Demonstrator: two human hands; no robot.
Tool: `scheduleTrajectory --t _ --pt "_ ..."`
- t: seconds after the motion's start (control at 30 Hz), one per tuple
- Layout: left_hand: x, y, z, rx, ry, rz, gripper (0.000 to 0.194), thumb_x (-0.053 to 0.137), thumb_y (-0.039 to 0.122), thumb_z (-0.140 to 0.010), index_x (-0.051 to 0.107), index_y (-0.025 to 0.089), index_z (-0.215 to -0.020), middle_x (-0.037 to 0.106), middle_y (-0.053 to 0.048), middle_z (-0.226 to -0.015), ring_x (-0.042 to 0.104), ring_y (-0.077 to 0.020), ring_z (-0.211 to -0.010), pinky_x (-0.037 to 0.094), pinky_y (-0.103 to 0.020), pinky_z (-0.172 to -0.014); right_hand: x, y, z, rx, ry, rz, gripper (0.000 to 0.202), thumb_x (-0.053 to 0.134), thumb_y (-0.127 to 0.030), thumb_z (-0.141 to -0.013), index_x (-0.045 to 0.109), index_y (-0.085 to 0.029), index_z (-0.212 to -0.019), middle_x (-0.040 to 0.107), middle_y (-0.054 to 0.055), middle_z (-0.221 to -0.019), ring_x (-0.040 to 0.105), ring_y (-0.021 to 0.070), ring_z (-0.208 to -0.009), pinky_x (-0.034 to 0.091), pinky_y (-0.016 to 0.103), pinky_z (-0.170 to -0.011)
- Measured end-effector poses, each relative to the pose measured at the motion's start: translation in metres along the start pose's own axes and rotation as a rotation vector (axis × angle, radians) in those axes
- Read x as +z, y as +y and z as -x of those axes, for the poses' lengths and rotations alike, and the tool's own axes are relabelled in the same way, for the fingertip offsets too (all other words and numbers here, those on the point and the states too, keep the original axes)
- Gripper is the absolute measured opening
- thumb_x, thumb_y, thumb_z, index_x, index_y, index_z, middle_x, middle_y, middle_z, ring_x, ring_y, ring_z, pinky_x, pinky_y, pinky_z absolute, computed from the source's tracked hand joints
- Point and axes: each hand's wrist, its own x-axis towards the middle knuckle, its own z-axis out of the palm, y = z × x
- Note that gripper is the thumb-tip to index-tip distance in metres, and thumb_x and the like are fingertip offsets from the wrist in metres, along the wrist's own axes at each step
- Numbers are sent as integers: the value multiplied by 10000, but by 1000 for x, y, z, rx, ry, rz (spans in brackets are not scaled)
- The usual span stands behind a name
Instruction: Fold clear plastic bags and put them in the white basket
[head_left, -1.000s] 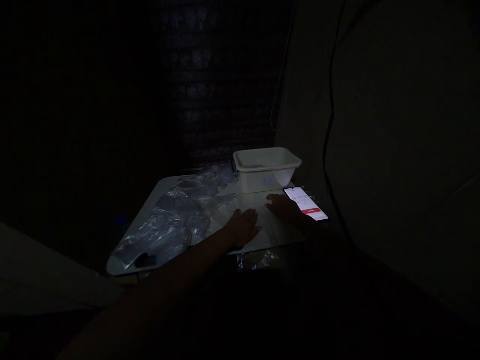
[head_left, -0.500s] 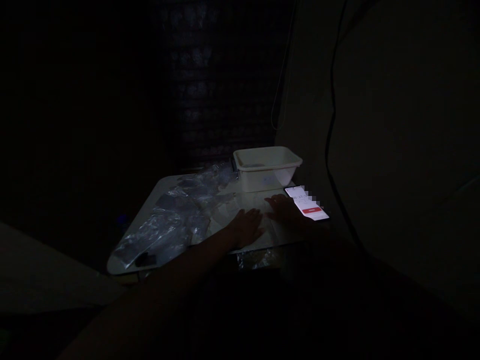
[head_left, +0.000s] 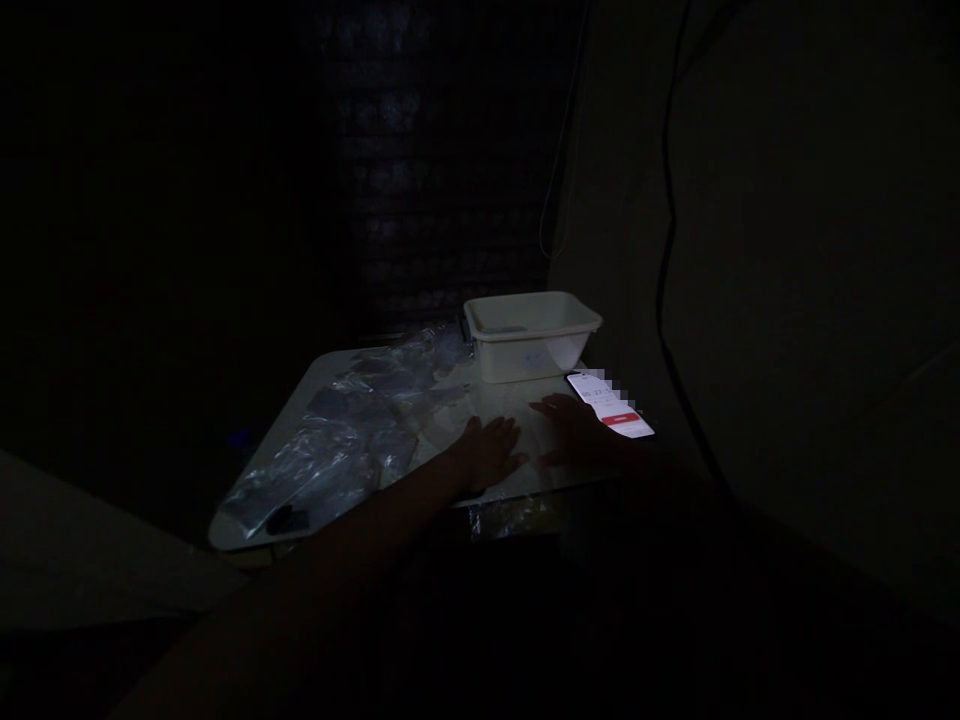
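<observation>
It's so dark in here I can barely follow the hands. The left hand (head_left: pixel 487 455) lies palm down over the bench (head_left: pixel 322 370), fingers loosely spread, seemingly gripping nothing; the right hand (head_left: pixel 570 425) has thumb and fingers parted, and I can't tell whether anything's beneath it. The clear plastic bags (head_left: pixel 322 460) sprawl left of the left hand. They look light, limp and slippery, best pinched by an edge, I'd say. Beyond the hands stands a white tub (head_left: pixel 517 360); just beside the right one glows a phone (head_left: pixel 619 418).
</observation>
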Motion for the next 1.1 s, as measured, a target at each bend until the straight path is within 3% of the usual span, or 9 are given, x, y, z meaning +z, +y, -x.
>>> scheduleTrajectory --t 0.23,0.53,0.73,0.87,1.0,1.1 --pt "-7 -3 -7 -44 -8 17 527 124 443 -800 308 125 -1178 288 -143 -1259 251 -238 -1144 188 -453 -859 7 2 -16 150 9 4 582 384 -504 -690 352 -182 -1174 466 97 -1099 370 235 -1035 296 379 -843" --pt "-31 -1 -19 -139 -92 132 453 144 404 -812 505 184 -974 513 -88 -1053 442 -214 -988 241 -451 -833 -10 -4 -24 70 -84 6 794 543 -537 -533 324 -154 -1192 428 131 -1140 355 270 -1049 318 391 -822" --pt "-40 -2 -31 -203 -197 87 291 343 298 -751 547 157 -905 538 -111 -1012 488 -234 -925 344 -416 -767 -14 -12 -33 189 -116 45 642 451 -482 -659 322 -155 -1196 457 141 -1113 389 260 -1027 349 397 -787" --pt "-41 -4 -35 -215 -211 100 253 417 277 -714 542 192 -916 537 -86 -1027 478 -218 -946 360 -382 -772 -14 -16 -35 165 -186 117 695 498 -486 -621 307 -166 -1208 386 152 -1185 311 289 -1094 309 433 -823" --pt "-40 -6 -38 -249 -225 113 263 450 257 -697 533 199 -940 550 -78 -1007 491 -207 -932 374 -360 -765 -27 -20 -38 151 -321 118 903 595 -519 -480 221 -213 -1242 284 158 -1257 202 339 -1145 265 508 -820" --pt "-40 -6 -42 -274 -227 131 267 462 254 -690 538 193 -938 568 -85 -969 505 -209 -910 389 -350 -747 -36 -21 -38 182 -407 74 958 596 -532 -465 153 -230 -1259 205 156 -1294 137 350 -1165 235 536 -826"
